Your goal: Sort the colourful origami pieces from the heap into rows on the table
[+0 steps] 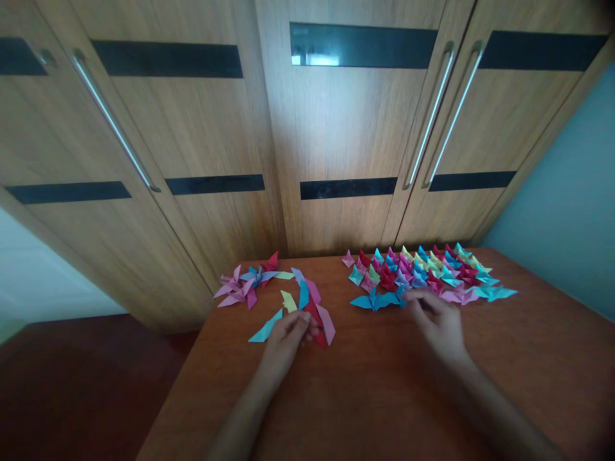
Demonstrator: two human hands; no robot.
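My left hand (287, 336) is over a loose group of folded paper cranes, thumb and fingers pinched together; what is between them is hidden. Around it lie a light turquoise paper wing (266, 328), a pale yellow folded piece (288, 301), a red paper crane (314, 312) and a pink one (327, 324). My right hand (442, 323), slightly blurred, has its fingertips closed at the right end of blue paper cranes (377, 300). These lie at the front left of a block of upright, colourful paper cranes (408, 266) standing in rows.
More folded cranes, pink (237, 291) and blue (259, 276), are heaped at the table's back left. The brown table (355, 397) meets a wooden wardrobe (336, 128) with metal handles behind it. A pale wall (567, 192) stands on the right.
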